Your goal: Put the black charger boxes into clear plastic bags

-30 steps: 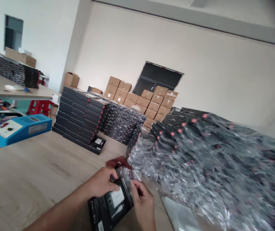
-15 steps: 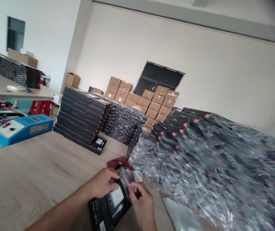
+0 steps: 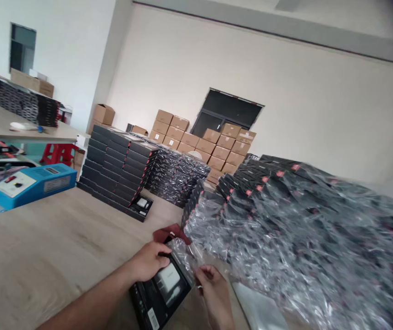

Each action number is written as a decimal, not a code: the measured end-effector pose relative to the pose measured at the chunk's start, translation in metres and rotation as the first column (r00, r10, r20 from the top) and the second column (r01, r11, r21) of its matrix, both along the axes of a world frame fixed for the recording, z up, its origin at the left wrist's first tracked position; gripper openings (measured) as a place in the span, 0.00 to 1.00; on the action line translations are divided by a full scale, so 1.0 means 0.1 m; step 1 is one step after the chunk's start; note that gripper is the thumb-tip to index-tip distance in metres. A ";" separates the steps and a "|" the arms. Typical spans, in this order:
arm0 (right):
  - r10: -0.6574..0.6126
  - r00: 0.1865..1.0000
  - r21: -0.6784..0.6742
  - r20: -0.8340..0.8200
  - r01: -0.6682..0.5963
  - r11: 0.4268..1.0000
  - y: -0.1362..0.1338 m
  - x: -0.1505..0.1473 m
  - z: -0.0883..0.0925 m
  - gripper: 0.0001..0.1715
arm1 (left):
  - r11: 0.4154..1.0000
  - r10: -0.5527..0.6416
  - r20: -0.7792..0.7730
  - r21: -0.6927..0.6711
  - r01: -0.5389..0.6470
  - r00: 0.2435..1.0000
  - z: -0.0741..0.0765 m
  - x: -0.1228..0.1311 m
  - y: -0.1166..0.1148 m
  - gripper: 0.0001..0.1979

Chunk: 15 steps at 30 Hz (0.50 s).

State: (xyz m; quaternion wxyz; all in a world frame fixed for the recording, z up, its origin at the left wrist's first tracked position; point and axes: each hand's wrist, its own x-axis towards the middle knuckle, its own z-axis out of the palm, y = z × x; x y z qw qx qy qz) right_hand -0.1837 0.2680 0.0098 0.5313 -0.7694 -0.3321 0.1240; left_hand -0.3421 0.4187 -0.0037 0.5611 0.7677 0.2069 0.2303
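Note:
A flat black box [image 3: 148,300] lies tilted before me, with a white item [image 3: 168,277] showing on its face and a barcode label near its lower edge. My left hand [image 3: 150,262] grips the box's upper left edge, thumb on top and fingers over the rim. Clear plastic film [image 3: 185,254] covers the box's far end. My right hand [image 3: 213,288] pinches that film at the box's right corner, thumb against forefinger. Just beyond the box is a dark red cloth-like thing [image 3: 170,233].
Film-wrapped black boxes [image 3: 292,229] are heaped on the right. Unwrapped black boxes [image 3: 117,167] stand stacked ahead. To the left sits a blue machine [image 3: 34,183]. Flat clear bags [image 3: 260,307] lie near my right hand. Brown cartons [image 3: 199,144] rise behind.
My right hand has moved right and slightly down, drawing the plastic film out to the side of the box. The box has shifted slightly right; my left hand keeps its hold.

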 end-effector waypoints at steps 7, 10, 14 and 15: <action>-0.089 0.991 0.014 0.102 0.088 0.996 0.01 -0.07 0.10 0.17 | 0.988 0.010 0.132 -0.151 0.011 0.991 0.04 0.03 -0.01 0.23; -0.048 0.999 0.076 -0.021 0.050 0.996 0.01 -0.11 0.12 0.12 | 0.986 0.007 0.174 -0.164 0.022 0.985 0.07 0.03 -0.03 0.23; -0.071 0.997 0.078 0.000 0.071 0.994 0.02 -0.14 0.13 0.08 | 0.996 0.049 0.228 -0.084 -0.031 0.973 0.12 0.04 -0.06 0.22; -0.074 0.997 0.084 -0.016 0.075 0.994 0.03 -0.13 0.12 0.08 | 0.997 0.062 0.237 -0.066 -0.047 0.970 0.13 0.04 -0.06 0.22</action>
